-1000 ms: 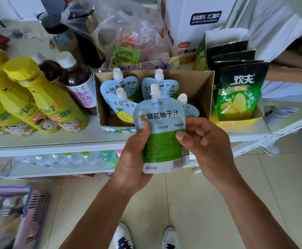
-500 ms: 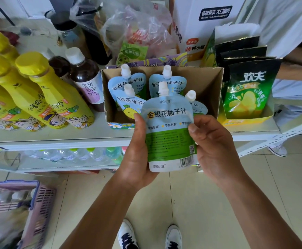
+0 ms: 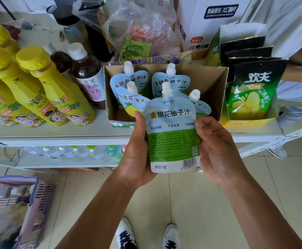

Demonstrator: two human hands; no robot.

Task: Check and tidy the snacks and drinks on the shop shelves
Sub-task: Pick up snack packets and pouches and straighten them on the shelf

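A juice pouch (image 3: 171, 133) with a white screw spout is held upright at the centre of the frame, the side with fine print and barcode facing the camera. The left hand (image 3: 137, 159) grips its left edge, thumb pressed on the front and fingers wrapped behind. The right hand (image 3: 216, 150) pinches the right edge, thumb on the front. Both hands are clamped on the pouch, which hangs clear of the shelf (image 3: 56, 133), just in front of the cardboard box (image 3: 216, 87) it seems to belong to.

Four matching pouches (image 3: 130, 81) stand in that box, crowded toward its left and middle. The one at front right leans and is partly hidden behind the held pouch.

The work looks to be in its checking stage for this item: the pouch is being read, not yet put back. What is left for it is to return it to the box, spout up, and probably to straighten the leaning neighbour.

Elsewhere, the green crisp bags (image 3: 251, 94) at the right stand in a neat file in their tray and seem to need little. The yellow bottles (image 3: 56, 94) at the left lean in a loose cluster beside a dark bottle (image 3: 89, 78), so they may want setting straight. At the top of the frame a crumpled plastic bag (image 3: 139, 27) and a white carton (image 3: 209, 20) sit behind the box and look unsorted. Water bottles (image 3: 78, 151) on the lower shelf are too small to judge. A basket (image 3: 20, 203) stands on the floor at lower left, its contents blurred. Much of the tidying appears to lie ahead.
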